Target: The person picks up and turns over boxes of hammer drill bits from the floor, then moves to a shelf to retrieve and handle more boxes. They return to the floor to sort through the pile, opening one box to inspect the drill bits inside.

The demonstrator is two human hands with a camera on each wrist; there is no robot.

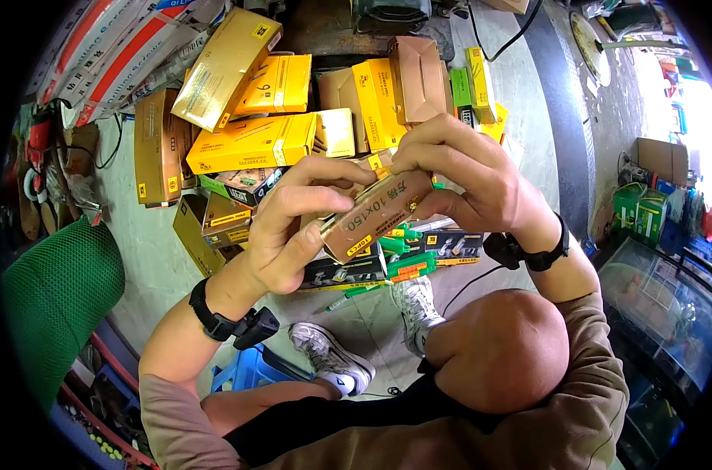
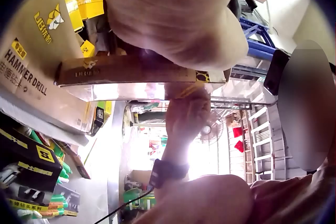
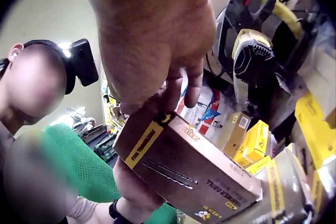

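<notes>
Between both hands a brown cardboard drill bit box (image 1: 379, 218) is held up over the pile, tilted, with "10x150" printed on the side toward me. My left hand (image 1: 289, 223) grips its left end, thumb at the near corner and fingers along the upper edge. At the other end, my right hand (image 1: 469, 172) pinches the box, with fingers over the top edge and thumb low on the side. The right wrist view shows the broad face of the box (image 3: 189, 174), with two drill bits pictured and a yellow strip.
Yellow boxes (image 1: 254, 142) and brown boxes lie piled in front. Beneath the hands are black boxes (image 1: 457, 247) and green-capped tubes (image 1: 410, 266). A blue stool (image 1: 254, 370) stands by the feet, a green mesh roll (image 1: 66, 290) at left, a glass case (image 1: 661, 305) at right.
</notes>
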